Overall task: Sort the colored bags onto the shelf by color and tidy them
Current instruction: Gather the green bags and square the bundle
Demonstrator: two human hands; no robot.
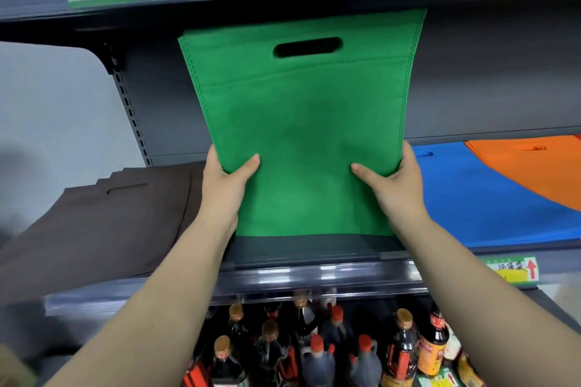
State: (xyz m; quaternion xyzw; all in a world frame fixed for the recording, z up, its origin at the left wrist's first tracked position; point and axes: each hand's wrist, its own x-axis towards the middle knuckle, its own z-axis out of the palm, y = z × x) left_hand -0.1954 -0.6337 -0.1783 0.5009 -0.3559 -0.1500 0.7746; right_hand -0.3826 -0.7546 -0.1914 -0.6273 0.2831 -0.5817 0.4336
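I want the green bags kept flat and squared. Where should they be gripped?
By both long side edges near the bottom, one hand from each side, as the left hand and right hand do: the green bags are a thin, floppy stack, handle slot up.

There is a single view, from a wide-angle camera on the person's head. It faces forward and slightly down into a shelf (314, 270) at close range. Both forearms enter from the bottom edge and reach away from the lens, and the green bag (301, 122) fills the middle of the frame. The upper shelf edge bows along the top, the bottles (314, 349) below sit at the bottom edge, and straight lines curve toward the corners.
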